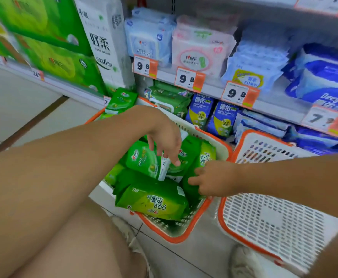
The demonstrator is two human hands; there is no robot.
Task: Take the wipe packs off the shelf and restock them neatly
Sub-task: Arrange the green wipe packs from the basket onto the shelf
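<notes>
Head view, looking down into a store aisle. Left hand (165, 140) reaching into the basket (223, 148) from above, fingers hanging down and loosely spread, fingertips touching the white end flap of a tilted green pack (144, 160); hard to tell whether pinching it or only brushing it. Right hand (214, 180) coming in from the right over the basket rim, fingers extended and spread, tips pressing into the green packs at the right side, nothing clearly grasped. Basket white with orange rim, sitting on the floor just in front of the bottom shelf, piled with green wipe packs lying at all angles; biggest one, front pack (153, 200), flat at the near end, print upside down. Second basket (270, 219) just beside it on the right, tipped up, showing only its slotted white wall. One more green pack, rim pack (120, 101), perched at the far rim of the full basket. Behind, on the lower shelf, blue packs (212, 115) standing upright; above, price tags (187, 79) reading 9.8 along the shelf edge.
</notes>
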